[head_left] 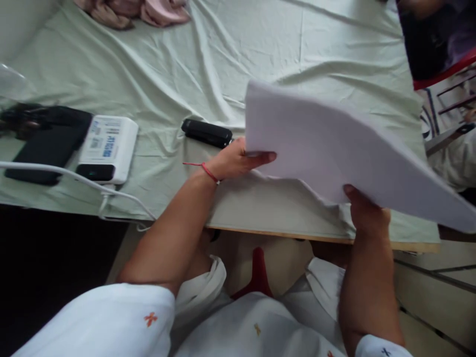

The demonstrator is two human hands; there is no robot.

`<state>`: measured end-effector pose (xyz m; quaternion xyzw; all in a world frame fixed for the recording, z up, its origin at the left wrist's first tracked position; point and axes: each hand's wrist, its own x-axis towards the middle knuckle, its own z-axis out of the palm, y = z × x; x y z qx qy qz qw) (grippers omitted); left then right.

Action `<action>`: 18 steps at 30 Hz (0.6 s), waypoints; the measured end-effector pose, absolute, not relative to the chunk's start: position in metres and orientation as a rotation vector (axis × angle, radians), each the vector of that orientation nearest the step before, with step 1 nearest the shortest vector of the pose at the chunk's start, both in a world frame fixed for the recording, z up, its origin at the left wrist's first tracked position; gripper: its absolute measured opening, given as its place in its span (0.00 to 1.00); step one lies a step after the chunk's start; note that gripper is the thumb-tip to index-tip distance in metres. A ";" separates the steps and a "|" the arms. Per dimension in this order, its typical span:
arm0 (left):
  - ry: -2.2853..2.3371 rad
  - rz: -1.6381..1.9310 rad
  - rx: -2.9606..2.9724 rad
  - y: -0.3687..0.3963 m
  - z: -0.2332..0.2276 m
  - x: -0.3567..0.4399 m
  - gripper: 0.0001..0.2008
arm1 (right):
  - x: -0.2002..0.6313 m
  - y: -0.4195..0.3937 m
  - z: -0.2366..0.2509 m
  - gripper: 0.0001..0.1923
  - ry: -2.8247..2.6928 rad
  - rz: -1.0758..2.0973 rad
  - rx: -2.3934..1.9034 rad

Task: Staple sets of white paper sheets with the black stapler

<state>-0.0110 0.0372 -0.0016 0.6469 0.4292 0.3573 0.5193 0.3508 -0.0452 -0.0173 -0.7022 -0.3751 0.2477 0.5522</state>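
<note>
I have the sheet of white paper (334, 148) lifted off the surface (260, 213), held between both hands and tilted so its far edge rises away from me. My left hand (238, 161) is closed on the paper's left edge, thumb on top and the fingers out of sight beneath it; my right hand (362, 210) pinches the near edge from below, thumb pressed up against the underside, the rest of the fingers hidden behind the sheet. Whether it is one sheet or a thin stack I cannot tell from here. I judge this to be the handling stage — the paper is up in the air, not yet laid flat or squared to anything. Any next move would call for keeping both grips even, since the sheet is limp and already bowing between my hands, and the pale green cloth (186, 74) over the surface is rumpled enough to catch an edge. Just beyond my left hand lies a black stapler (206, 133), apart from the paper. Further left sit a white power bank (107, 148) with a white cable (74, 178) running past it, and a black phone (44, 148) beside it. No box, tray or other container shows on the surface — nothing here holds anything. A pink garment (137, 12) lies bunched at the far edge.
</note>
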 end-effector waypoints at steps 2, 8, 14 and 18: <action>1.050 0.842 1.442 0.036 0.000 -0.010 0.25 | 0.343 -0.044 -0.016 0.34 -0.824 0.588 -1.589; 1.020 0.795 1.111 0.032 0.003 -0.010 0.26 | 0.335 -0.041 -0.009 0.27 -0.745 0.652 -1.421; 0.992 0.806 0.965 0.031 0.011 -0.001 0.25 | 0.334 -0.044 -0.007 0.24 -0.735 0.653 -1.438; 1.042 0.847 0.948 0.030 0.005 0.002 0.26 | 0.332 -0.045 -0.007 0.28 -0.718 0.691 -1.447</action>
